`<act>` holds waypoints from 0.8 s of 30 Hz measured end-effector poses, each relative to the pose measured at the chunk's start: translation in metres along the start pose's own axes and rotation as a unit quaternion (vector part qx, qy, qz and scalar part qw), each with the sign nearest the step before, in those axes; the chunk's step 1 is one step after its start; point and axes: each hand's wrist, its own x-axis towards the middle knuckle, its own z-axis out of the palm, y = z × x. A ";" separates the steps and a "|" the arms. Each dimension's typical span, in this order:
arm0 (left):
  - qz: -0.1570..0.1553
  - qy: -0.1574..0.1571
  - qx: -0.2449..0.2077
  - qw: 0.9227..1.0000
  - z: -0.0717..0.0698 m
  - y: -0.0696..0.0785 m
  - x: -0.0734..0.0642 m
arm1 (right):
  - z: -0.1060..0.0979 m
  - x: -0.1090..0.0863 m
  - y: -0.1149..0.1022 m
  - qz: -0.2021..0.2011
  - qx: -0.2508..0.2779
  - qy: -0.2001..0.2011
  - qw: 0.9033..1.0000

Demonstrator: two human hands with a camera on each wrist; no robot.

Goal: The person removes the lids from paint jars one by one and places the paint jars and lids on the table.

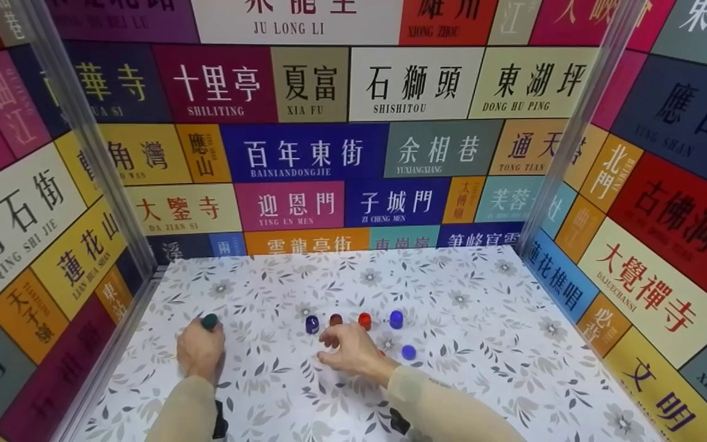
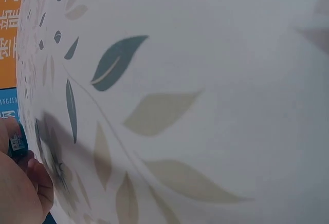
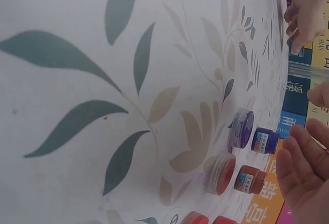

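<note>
My left hand (image 1: 199, 351) grips a small dark green paint jar (image 1: 209, 321) at the left of the table; its label shows in the left wrist view. My right hand (image 1: 353, 350) hovers mid-table, fingers loosely bent and holding nothing. Just beyond its fingertips stand a dark purple paint jar (image 1: 312, 324) and a brown paint jar (image 1: 336, 318). In the right wrist view, a ridged clear lid (image 3: 241, 128) with purple in it lies by the purple jar (image 3: 266, 140). Another ridged lid (image 3: 220, 173), reddish inside, lies by the brown jar (image 3: 250, 179).
Right of the brown jar stand a red paint jar (image 1: 364, 321) and a blue paint jar (image 1: 396, 319). A blue lid (image 1: 409, 352) lies nearer me, beside my right wrist. A leaf-patterned cover (image 1: 255, 294) spans the table, with sign-printed panels (image 1: 304, 153) rising on three sides.
</note>
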 end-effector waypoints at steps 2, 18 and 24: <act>0.004 -0.002 -0.006 1.000 0.000 0.004 -0.002 | -0.002 0.001 -0.001 0.005 0.005 0.004 1.000; 0.056 0.008 -0.032 0.998 0.010 0.021 -0.017 | -0.012 0.003 -0.003 -0.017 0.026 0.032 0.999; 0.061 -0.002 -0.034 0.998 0.013 0.029 -0.021 | -0.015 0.007 -0.003 -0.035 0.036 0.042 0.998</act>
